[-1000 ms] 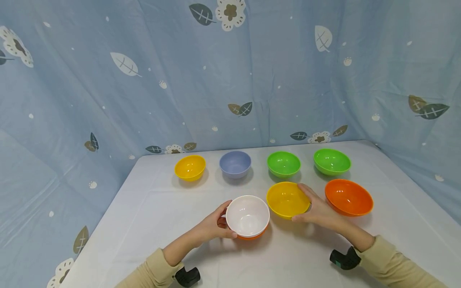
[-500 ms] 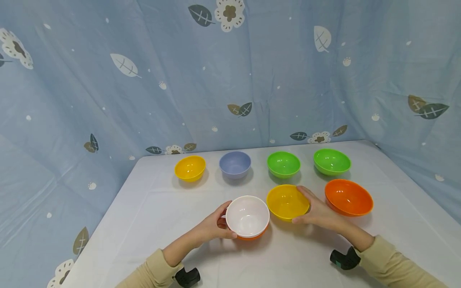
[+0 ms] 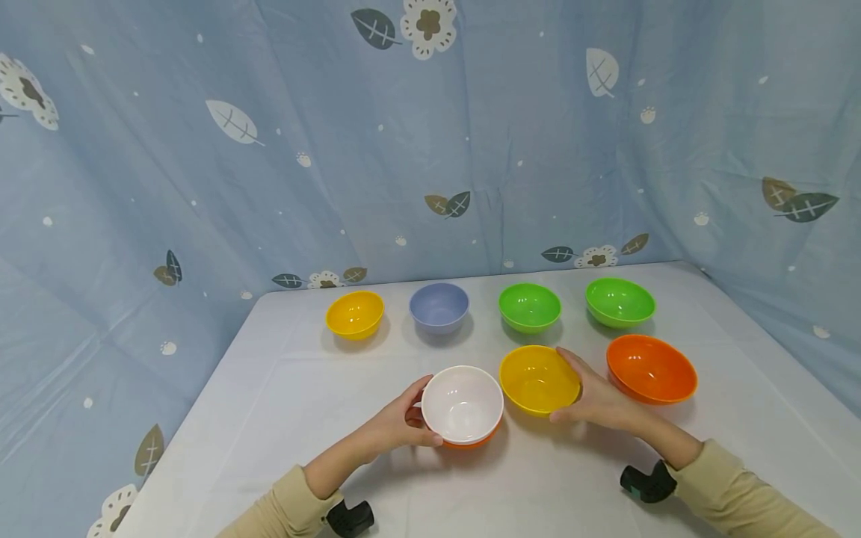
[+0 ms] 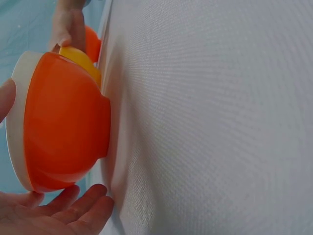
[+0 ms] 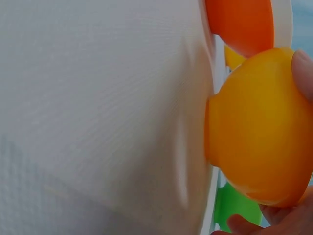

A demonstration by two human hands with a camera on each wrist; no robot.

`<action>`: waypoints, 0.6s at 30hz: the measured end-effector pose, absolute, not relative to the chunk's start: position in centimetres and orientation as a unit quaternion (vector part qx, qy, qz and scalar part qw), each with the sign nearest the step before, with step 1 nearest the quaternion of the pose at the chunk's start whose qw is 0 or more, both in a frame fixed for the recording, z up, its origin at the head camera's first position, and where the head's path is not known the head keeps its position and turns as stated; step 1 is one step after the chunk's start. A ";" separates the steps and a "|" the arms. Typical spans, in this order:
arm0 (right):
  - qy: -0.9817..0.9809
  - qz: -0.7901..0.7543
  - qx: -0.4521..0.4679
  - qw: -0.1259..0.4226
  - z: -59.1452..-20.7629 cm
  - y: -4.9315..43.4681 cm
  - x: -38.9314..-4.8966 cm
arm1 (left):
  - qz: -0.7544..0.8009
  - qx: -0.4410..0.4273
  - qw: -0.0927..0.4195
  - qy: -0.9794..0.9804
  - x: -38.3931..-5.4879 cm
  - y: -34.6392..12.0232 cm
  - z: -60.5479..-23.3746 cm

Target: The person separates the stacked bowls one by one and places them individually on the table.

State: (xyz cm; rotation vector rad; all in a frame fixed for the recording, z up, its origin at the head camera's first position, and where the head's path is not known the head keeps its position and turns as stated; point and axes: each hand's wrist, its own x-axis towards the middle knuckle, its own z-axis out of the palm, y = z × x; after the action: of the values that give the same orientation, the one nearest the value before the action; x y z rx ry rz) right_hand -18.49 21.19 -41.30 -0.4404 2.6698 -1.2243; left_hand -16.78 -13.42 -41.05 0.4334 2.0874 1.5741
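Note:
My left hand grips a white bowl nested in an orange bowl. Its thumb lies at the white rim, while the other fingers touch the far side of the stack. The orange bowl's foot stands on the table. Just right of that stack, my right hand holds a yellow bowl by its right side, thumb at the near rim and fingers at the back. In the right wrist view the yellow bowl's foot rests at the cloth.
A large orange bowl sits right of my right hand. Along the back stand a small yellow bowl, a blue-purple bowl and two green bowls. White cloth covers the table; a blue patterned curtain hangs behind.
The yellow bowl has come slightly down and toward me with my right hand, then shifted a touch to the right. My left hand and its stacked bowls stay in place.

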 end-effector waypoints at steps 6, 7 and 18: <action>0.899 -0.401 -0.148 0.091 -41.4 21.4 -18.5 | 0.572 0.160 0.243 0.767 -16.8 -13.4 -41.0; 0.900 -0.400 -0.148 0.091 -41.4 21.4 -18.5 | 0.572 0.159 0.243 0.767 -16.8 -13.4 -41.0; 0.897 -0.403 -0.158 0.095 -41.4 21.3 -18.4 | 0.572 0.158 0.241 0.768 -16.6 -13.5 -41.0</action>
State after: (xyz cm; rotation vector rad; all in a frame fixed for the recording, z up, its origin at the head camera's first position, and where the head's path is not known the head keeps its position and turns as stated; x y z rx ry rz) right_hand -18.38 21.29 -41.38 -0.4679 2.6591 -1.1940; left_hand -16.65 -13.46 -41.01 0.4308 2.1002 1.5655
